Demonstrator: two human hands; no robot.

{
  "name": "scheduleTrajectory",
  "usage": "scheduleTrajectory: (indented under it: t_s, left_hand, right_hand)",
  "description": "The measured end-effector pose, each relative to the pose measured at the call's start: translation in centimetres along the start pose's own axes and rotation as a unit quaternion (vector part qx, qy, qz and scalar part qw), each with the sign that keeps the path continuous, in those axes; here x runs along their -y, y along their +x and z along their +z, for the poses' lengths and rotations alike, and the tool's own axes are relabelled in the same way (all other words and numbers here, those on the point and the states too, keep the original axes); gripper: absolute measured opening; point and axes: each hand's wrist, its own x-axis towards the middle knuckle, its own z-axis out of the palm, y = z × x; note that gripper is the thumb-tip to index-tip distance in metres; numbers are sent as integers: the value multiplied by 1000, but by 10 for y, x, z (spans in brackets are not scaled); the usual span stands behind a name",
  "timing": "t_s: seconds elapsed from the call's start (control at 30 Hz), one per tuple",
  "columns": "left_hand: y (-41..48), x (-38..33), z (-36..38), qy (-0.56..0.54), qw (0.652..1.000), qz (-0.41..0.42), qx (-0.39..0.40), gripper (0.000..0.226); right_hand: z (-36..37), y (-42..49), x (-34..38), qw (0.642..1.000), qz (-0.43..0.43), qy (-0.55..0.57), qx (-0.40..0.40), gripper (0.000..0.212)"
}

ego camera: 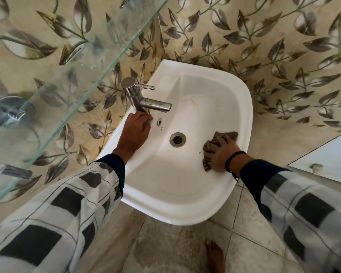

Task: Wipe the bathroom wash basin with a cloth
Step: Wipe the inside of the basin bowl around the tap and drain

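Note:
A white wash basin (185,211) is fixed in a corner of leaf-patterned tiled walls. On its back ledge stands a chrome tap (146,101), and the steel drain (177,139) lies at the bowl's bottom. A brown striped cloth (212,147) lies bunched on the bowl's right inner wall near the rim. My right hand (221,156) presses it down with spread fingers. My left hand (135,133) rests on the left ledge, its bent fingers touching the foot of the tap.
A glass shelf (71,75) juts out from the left wall above the basin, held by chrome brackets (8,111). An overflow hole (159,121) sits below the spout. A bare foot (215,255) stands on the stained floor tiles under the basin.

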Motion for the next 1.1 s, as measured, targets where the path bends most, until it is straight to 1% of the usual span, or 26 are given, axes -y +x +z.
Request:
scheduleTrajectory:
  t_s: [0.07,0.17,0.23,0.3,0.43,0.5,0.6,0.63,0.67,0.7,0.8,0.83,0.87,0.93,1.03,1.1]
  left_hand:
    - [0,0,0,-1,1000,-5,2,21]
    - [0,0,0,-1,1000,-16,7,22]
    - [0,1,0,2,1000,-16,11,22]
    - [1,3,0,5,1000,-11,18,22]
    - [1,4,2,9,1000,-11,16,24]
    - [2,5,2,15,1000,-7,9,23]
    - [2,4,3,24,1000,-4,11,21]
    - [3,4,3,27,1000,-3,10,21]
    - [3,4,2,32,999,-2,11,21]
    - [2,3,2,37,999,2,11,21]
    - [2,1,1,49,999,14,9,20]
    - [1,2,2,52,998,19,9,20]
    - [1,2,2,54,998,21,9,21]
    - [-1,1,2,59,998,19,9,21]
    - [-1,0,2,73,997,24,10,23]
    - [-2,-2,2,81,996,23,18,26]
  right_hand:
    - [6,-13,17,1000,1,25,-1,61]
    - [12,-22,26,998,-27,50,-7,65]
    - [2,-17,13,999,2,38,3,74]
    - [-4,-1,-8,999,51,17,-8,79]
    - [-9,31,-38,996,78,27,-41,71]
    - [-6,39,-25,996,57,55,-33,70]
    - [8,33,6,994,-66,86,-16,70]
    - [10,31,8,992,-97,81,-19,72]
    - [9,33,3,991,-110,77,-21,74]
    - [6,37,-5,991,-102,77,-22,77]
    - [-5,49,-31,996,-1,81,-49,77]
    - [-6,51,-34,995,17,80,-50,76]
    - [-5,51,-33,995,19,82,-47,75]
    - [3,47,-24,996,-16,83,-35,73]
    - [11,35,-23,994,-70,69,-56,72]
    - [3,34,-32,996,-45,59,-58,75]
